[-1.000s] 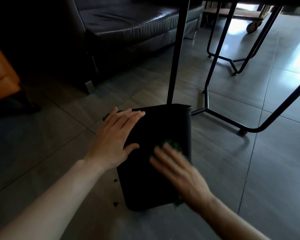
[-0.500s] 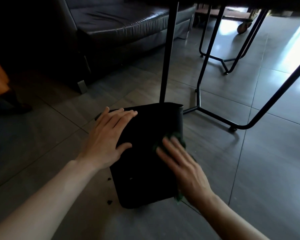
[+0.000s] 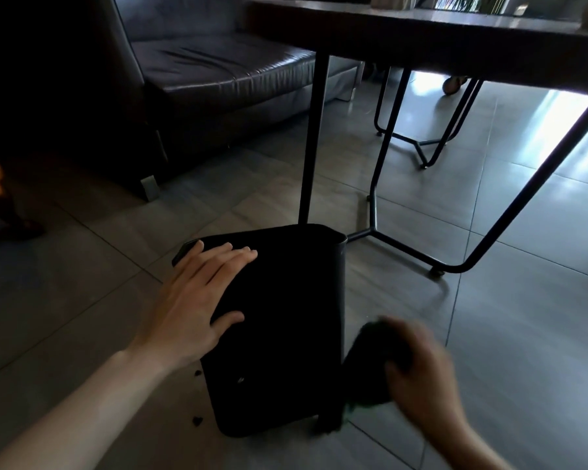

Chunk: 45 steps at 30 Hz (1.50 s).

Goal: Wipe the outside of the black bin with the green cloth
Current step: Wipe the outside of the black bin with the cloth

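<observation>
Grey floor tiles (image 3: 510,334) carry the black bin (image 3: 282,320); my left hand (image 3: 197,300) lies flat, fingers spread, on it, while my blurred right hand (image 3: 418,371) at four o'clock grips the green cloth (image 3: 370,364) against its side.

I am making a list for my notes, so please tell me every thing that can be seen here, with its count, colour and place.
Bin: one, black, on the floor at centre, under the left hand.
Cloth: one, dark green, at the bin's right side, in the right hand.
Table: one, dark top, thin black legs, above and behind the bin.
Sofa: one, dark leather, upper left.
Crumbs: a few, dark, on the floor left of the bin.
Floor: grey tiles.
Left hand: flat, open on the bin.
Right hand: blurred, gripping the cloth.
</observation>
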Tool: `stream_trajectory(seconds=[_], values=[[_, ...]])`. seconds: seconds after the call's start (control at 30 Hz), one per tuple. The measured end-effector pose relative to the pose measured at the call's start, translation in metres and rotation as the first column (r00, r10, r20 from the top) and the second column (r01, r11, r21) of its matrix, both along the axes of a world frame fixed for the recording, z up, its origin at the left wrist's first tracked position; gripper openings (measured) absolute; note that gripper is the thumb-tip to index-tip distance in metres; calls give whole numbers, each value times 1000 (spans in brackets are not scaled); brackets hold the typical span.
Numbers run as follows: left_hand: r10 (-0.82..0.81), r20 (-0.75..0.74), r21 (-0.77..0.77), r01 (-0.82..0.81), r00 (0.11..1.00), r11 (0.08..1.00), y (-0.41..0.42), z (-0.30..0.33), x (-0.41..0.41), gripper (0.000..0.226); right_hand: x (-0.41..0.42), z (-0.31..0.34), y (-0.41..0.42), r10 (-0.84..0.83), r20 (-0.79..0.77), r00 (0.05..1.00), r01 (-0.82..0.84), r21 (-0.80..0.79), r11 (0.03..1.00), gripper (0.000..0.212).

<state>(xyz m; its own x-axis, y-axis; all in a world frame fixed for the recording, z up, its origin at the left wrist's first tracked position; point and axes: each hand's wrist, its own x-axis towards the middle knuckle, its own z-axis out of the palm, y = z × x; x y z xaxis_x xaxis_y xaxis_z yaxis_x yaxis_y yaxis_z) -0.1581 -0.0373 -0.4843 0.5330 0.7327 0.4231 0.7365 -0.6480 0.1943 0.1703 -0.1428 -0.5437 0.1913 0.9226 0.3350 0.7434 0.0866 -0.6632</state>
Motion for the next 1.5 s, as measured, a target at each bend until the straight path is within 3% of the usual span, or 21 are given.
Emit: stream_trajectory(seconds=[0.07,0.1,0.17,0.23,0.33,0.47,0.73,0.87,0.93,1.0,1.13,1.37,1.5], values=[[-29,4,-6,29,1000,1000,-4,-1,0,98,29,29,22,-152,-226,962,143,-55,988,63],[-45,6,-6,45,999,999,-6,-2,-1,99,44,42,33,-211,-255,944,204,-52,978,57],[-84,5,6,84,996,996,-10,-6,-5,95,68,65,52,-351,-193,916,348,-53,936,49],[-134,-11,44,134,991,990,-14,-9,-11,84,80,77,67,-392,-186,901,382,-87,920,50],[-169,-51,81,173,984,982,-18,-11,-26,71,71,79,84,-211,-166,963,191,-124,974,60],[-187,-89,84,195,978,977,-26,-16,-48,38,40,65,96,8,16,1000,-4,-186,983,67],[-163,-158,39,171,974,984,-22,-21,-54,41,16,56,89,427,75,901,-385,-314,868,82],[-8,-239,21,13,971,1000,-20,-20,-53,72,9,50,78,472,133,872,-422,-287,860,77],[79,-185,-44,-89,980,995,-27,-20,-49,90,9,45,70,488,196,850,-430,-276,859,79],[80,-58,-100,-85,995,991,-43,-21,-44,97,10,39,63,498,191,846,-446,-260,856,81],[-50,122,-98,63,991,993,-86,-21,-12,86,10,34,54,499,228,836,-458,-211,863,82],[35,140,-74,-25,990,997,-106,-30,20,68,-9,28,20,425,413,805,-422,-104,901,71],[-25,106,-101,36,994,994,-100,-32,-4,65,-23,29,5,355,540,763,-404,-31,914,60]])
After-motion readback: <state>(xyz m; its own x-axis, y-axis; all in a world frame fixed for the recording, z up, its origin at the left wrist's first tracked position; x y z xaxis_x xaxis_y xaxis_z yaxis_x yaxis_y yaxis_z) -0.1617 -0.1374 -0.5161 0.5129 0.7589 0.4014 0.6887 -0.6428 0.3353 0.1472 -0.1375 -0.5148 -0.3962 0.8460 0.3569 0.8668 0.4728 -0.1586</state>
